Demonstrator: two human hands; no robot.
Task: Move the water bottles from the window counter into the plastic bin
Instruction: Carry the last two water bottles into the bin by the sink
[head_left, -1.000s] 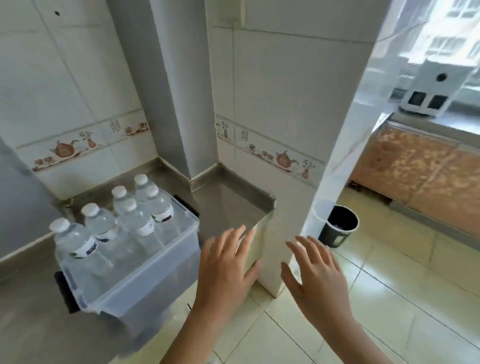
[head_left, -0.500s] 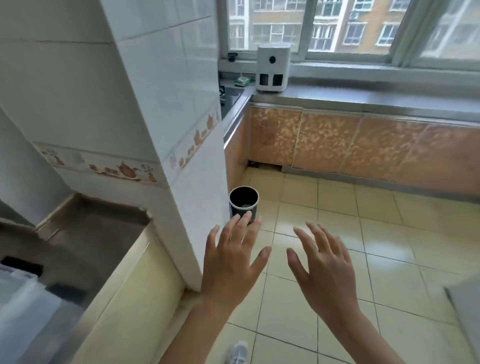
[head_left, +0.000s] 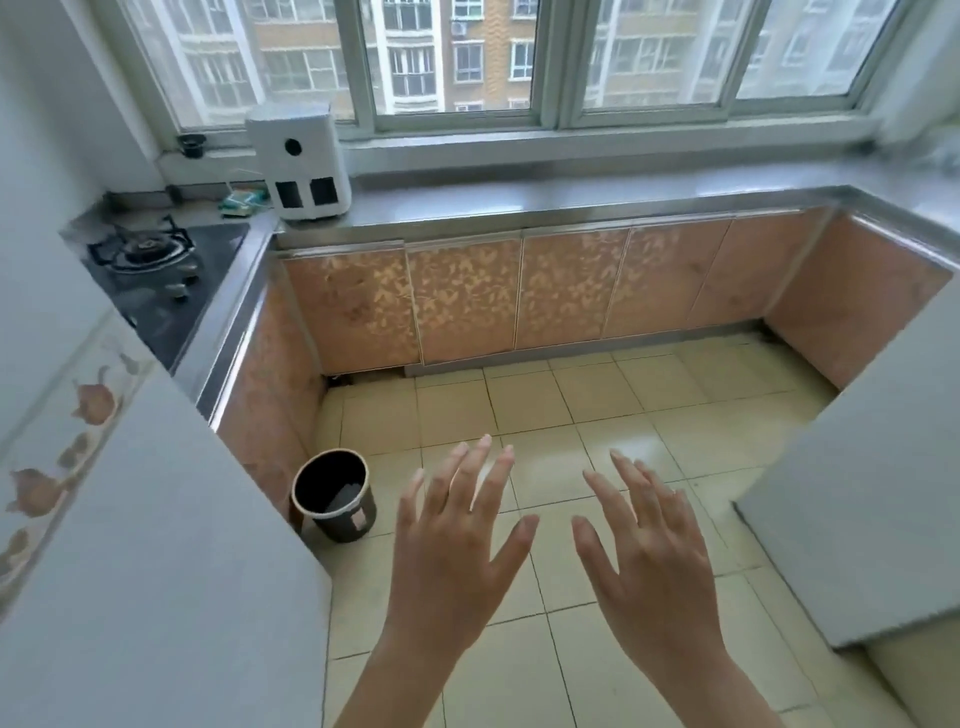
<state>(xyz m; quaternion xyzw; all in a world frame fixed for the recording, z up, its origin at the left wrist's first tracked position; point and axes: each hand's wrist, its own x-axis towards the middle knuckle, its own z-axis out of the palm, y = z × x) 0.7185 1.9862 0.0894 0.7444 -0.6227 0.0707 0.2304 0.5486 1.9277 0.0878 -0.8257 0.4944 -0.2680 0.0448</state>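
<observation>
My left hand (head_left: 452, 540) and my right hand (head_left: 649, 551) are held out side by side over the tiled floor, palms down, fingers spread, with nothing in either. The grey window counter (head_left: 597, 195) runs along the far wall under the window. No water bottle shows on the stretch of it that I can see. The plastic bin is out of view.
A white appliance (head_left: 298, 161) stands at the counter's left end, beside a gas hob (head_left: 150, 260). A black waste bin (head_left: 335, 496) sits on the floor by a tiled wall corner (head_left: 156, 545) at left. A white cabinet (head_left: 872, 493) juts in at right.
The view has swung right, away from the bin of bottles on the steel counter, past the tiled corner, to the window counter. Both hands stay open and spread.
</observation>
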